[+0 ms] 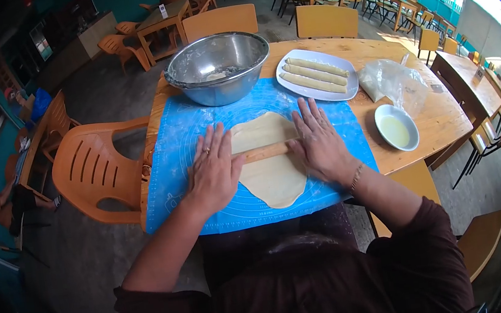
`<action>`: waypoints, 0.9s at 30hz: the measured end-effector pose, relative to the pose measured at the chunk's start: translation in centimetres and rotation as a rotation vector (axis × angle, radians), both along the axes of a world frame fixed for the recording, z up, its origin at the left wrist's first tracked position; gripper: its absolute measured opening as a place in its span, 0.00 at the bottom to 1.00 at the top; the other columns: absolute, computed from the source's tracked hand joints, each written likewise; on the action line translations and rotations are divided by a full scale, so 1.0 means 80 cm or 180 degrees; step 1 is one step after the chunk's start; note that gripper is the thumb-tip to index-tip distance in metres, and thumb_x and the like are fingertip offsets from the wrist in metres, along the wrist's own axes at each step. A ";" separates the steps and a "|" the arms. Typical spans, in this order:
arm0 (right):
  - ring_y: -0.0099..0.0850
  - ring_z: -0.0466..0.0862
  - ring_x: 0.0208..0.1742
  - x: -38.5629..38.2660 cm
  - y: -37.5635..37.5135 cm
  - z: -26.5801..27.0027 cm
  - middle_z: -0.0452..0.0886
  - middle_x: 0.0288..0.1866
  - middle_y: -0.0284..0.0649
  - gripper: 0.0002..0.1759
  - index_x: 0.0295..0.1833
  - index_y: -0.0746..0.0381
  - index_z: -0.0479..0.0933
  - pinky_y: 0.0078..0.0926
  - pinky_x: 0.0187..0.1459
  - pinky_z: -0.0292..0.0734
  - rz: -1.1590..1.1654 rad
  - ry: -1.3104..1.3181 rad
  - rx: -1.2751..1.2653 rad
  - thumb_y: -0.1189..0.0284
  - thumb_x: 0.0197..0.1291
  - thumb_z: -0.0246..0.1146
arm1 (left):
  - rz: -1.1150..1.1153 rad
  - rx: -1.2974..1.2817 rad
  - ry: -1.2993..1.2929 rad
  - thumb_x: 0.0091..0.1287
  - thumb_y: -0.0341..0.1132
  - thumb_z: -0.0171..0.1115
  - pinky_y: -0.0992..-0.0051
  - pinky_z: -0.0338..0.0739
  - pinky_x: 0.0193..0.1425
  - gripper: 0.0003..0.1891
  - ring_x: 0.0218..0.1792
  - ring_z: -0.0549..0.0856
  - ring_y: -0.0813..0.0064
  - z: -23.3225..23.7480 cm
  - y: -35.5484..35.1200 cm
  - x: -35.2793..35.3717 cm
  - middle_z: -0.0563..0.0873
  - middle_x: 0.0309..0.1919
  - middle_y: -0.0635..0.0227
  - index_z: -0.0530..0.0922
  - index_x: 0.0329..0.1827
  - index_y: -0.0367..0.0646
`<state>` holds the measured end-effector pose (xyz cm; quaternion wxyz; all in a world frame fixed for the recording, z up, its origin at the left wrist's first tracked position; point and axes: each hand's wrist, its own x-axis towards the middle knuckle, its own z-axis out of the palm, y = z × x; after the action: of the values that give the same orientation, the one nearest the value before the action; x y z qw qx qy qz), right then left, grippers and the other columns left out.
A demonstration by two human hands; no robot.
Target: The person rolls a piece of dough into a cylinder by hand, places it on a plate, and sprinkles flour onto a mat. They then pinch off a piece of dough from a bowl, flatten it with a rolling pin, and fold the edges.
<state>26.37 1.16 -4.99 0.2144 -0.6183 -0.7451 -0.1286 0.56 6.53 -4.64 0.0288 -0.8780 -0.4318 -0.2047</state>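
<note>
A flat oval sheet of dough (275,181) lies on the blue mat (170,159). Across its middle rests a wooden rolling pin (267,151). My left hand (214,167) lies palm down over the pin's left end, its fingers stretched forward. Over the right end lies my right hand (320,142), also flat with fingers extended. The palms hide both ends of the pin. A metal bowl (221,92) with floury residue stands at the mat's back left. On a white plate (351,88) at the back lie three rolled dough strips (316,78).
Right of the mat are a small white bowl (397,127) of pale liquid and a plastic bag (393,81) of white powder. An orange chair (101,173) stands left of the wooden table (445,125). A person (2,200) sits far left.
</note>
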 end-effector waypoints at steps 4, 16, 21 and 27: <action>0.54 0.53 0.81 0.002 -0.056 0.018 0.55 0.79 0.61 0.35 0.73 0.74 0.61 0.48 0.80 0.46 0.0653 -0.0005 -0.0741 0.58 0.72 0.52 | -0.0956 -0.0542 0.0300 0.75 0.53 0.49 0.51 0.44 0.81 0.38 0.78 0.54 0.44 0.013 -0.044 -0.027 0.59 0.75 0.36 0.60 0.73 0.23; 0.57 0.40 0.83 -0.020 0.088 0.013 0.48 0.81 0.63 0.48 0.77 0.74 0.54 0.50 0.80 0.36 -0.0313 -0.0364 -0.1013 0.41 0.72 0.39 | 0.0343 -0.0966 0.0750 0.76 0.62 0.35 0.54 0.32 0.83 0.47 0.81 0.36 0.46 0.021 0.057 0.019 0.45 0.79 0.36 0.44 0.77 0.22; 0.57 0.42 0.83 -0.015 0.087 0.009 0.48 0.81 0.63 0.45 0.77 0.73 0.54 0.51 0.80 0.38 -0.0144 -0.0102 -0.0787 0.44 0.73 0.43 | 0.0384 -0.0556 0.0621 0.77 0.59 0.40 0.53 0.32 0.82 0.44 0.81 0.39 0.44 0.020 0.046 0.009 0.46 0.78 0.36 0.46 0.77 0.23; 0.55 0.50 0.82 -0.006 -0.010 0.028 0.51 0.80 0.63 0.40 0.75 0.77 0.55 0.47 0.80 0.45 0.0731 -0.0242 -0.0832 0.55 0.71 0.53 | -0.0678 -0.0584 0.0515 0.75 0.59 0.46 0.52 0.40 0.82 0.46 0.80 0.47 0.43 0.012 -0.029 -0.023 0.51 0.77 0.35 0.50 0.75 0.20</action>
<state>25.85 0.35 -2.72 0.1171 -0.5464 -0.8288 -0.0285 -1.25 4.24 -3.66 -0.0387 -0.9314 -0.3494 -0.0949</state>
